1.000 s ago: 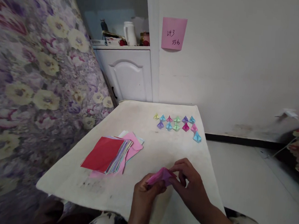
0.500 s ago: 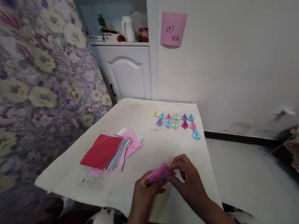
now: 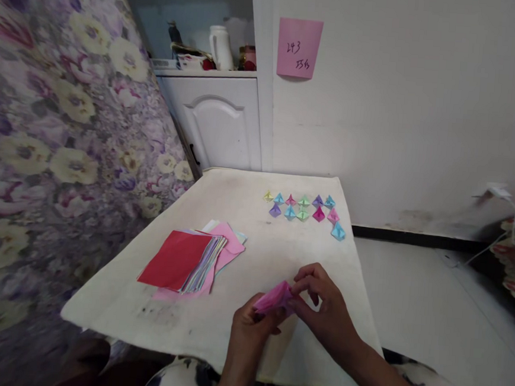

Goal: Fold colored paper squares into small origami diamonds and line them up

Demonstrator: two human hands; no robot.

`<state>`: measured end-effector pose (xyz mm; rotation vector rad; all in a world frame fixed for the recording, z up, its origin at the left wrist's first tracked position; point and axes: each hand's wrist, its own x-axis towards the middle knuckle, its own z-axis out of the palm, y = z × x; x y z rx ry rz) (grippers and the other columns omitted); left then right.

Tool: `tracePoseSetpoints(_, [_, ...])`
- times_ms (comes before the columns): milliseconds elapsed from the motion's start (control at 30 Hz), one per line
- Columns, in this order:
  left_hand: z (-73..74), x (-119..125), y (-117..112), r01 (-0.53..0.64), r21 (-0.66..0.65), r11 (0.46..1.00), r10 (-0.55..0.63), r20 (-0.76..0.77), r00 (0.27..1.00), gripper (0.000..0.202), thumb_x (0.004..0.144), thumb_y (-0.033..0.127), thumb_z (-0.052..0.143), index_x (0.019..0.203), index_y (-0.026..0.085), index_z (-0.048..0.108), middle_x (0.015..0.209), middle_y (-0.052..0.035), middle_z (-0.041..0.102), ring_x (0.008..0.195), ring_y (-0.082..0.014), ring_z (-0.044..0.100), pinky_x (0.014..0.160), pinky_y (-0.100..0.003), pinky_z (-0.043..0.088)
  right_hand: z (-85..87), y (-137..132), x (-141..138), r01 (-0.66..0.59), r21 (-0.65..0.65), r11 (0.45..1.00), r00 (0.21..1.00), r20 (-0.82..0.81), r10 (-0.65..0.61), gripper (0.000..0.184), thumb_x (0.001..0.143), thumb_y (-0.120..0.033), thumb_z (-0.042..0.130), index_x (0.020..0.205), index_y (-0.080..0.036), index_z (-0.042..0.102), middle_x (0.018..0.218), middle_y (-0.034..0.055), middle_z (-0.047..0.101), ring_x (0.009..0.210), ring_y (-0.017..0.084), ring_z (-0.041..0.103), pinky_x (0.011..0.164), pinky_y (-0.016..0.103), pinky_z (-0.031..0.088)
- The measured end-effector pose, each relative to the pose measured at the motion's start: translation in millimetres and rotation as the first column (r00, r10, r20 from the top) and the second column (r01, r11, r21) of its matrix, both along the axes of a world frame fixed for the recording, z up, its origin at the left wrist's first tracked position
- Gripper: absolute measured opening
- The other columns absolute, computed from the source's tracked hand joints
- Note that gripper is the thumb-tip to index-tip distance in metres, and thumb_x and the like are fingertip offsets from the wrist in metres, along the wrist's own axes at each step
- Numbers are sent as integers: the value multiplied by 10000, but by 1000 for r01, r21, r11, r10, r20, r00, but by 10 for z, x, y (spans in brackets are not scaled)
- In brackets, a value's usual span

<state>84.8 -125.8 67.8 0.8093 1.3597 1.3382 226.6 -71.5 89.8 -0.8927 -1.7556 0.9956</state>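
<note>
A partly folded pink paper (image 3: 273, 298) is held just above the near edge of the white table (image 3: 237, 340). My left hand (image 3: 249, 332) pinches its lower left end, fingers closed. My right hand (image 3: 326, 311) pinches the right end with its fingertips, also closed. A stack of coloured paper squares (image 3: 187, 262), red sheet on top, lies to the left. Several small folded paper shapes (image 3: 305, 210) in blue, pink, green and purple sit in two rows at the far right of the table.
A floral cloth (image 3: 52, 141) hangs along the left. A white cabinet (image 3: 219, 118) with a jug and jars on top stands behind the table. A pink note (image 3: 298, 47) is stuck on the wall. A plug and cable (image 3: 498, 194) are at right.
The view shifted down and slightly left early on. Both hands kept working the pink paper in the same place; the right fingers shifted slightly on the fold.
</note>
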Motion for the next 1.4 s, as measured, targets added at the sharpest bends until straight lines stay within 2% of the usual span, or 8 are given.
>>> tracePoseSetpoints(333, [-48, -9, -1, -30, 5, 1000, 30, 19, 999, 177, 645, 265, 720, 773, 143, 701, 583, 13, 623, 512, -108, 490, 463, -198, 433, -37, -51, 21, 23, 254, 967, 997, 64, -41, 148, 748, -80, 582, 797, -217, 615, 869, 45, 549, 825, 191, 530, 699, 319, 458])
tracePoseSetpoints(400, [-40, -7, -3, -34, 19, 999, 33, 18, 999, 185, 655, 262, 712, 804, 153, 709, 584, 19, 624, 512, -108, 488, 462, -196, 428, -38, -58, 13, 32, 231, 973, 997, 58, -46, 155, 752, -103, 591, 850, -223, 602, 847, 38, 572, 802, 190, 532, 694, 321, 453])
tracePoseSetpoints(533, [-60, -1, -10, -29, 47, 998, 27, 39, 999, 200, 687, 262, 691, 855, 155, 708, 606, 16, 619, 545, -117, 492, 459, -195, 419, -57, -58, -11, 79, 80, 994, 994, 72, -84, 277, 719, -137, 629, 975, -223, 565, 832, 17, 585, 731, 167, 521, 653, 291, 440])
tracePoseSetpoints(700, [-109, -3, -12, -37, 7, 999, 36, 70, 997, 163, 653, 267, 722, 737, 131, 694, 559, 19, 581, 484, -94, 442, 430, -189, 377, -79, -32, -31, 3, -5, 1000, 992, 122, -2, 122, 727, -114, 602, 794, -215, 596, 730, -12, 560, 676, 145, 500, 625, 263, 413])
tracePoseSetpoints(800, [-103, 1, -16, -35, -32, 999, 38, 102, 994, 140, 658, 259, 708, 719, 134, 690, 569, 23, 580, 463, -80, 432, 434, -187, 373, -82, -26, -32, -23, 15, 1000, 993, 118, 21, 142, 718, -68, 579, 735, -209, 589, 703, -14, 542, 664, 142, 497, 613, 261, 407])
tracePoseSetpoints(967, [-34, 20, -42, -33, -41, 999, 39, 171, 985, 74, 688, 201, 645, 703, 138, 682, 575, 19, 570, 502, -86, 448, 464, -182, 387, -126, -45, -22, -67, 192, 979, 990, 136, 41, 239, 711, -10, 521, 782, -214, 624, 775, 19, 568, 745, 167, 519, 639, 285, 425])
tracePoseSetpoints(1167, [18, 13, -68, 4, -34, 999, 6, 285, 959, 98, 717, 223, 615, 699, 139, 662, 600, 7, 577, 531, -92, 473, 492, -184, 412, -208, -36, 23, -100, 430, 897, 975, 224, 1, 228, 806, -64, 491, 849, -221, 650, 797, 47, 591, 746, 185, 513, 642, 322, 418])
tracePoseSetpoints(1400, [-17, -28, -42, 2, -73, 997, 29, 423, 906, 175, 731, 299, 627, 653, 143, 620, 541, 29, 536, 491, -86, 471, 466, -190, 422, -168, -45, 56, -250, 508, 824, 919, 391, 38, 298, 863, -73, 450, 1032, -236, 633, 892, 73, 622, 764, 199, 503, 672, 350, 404])
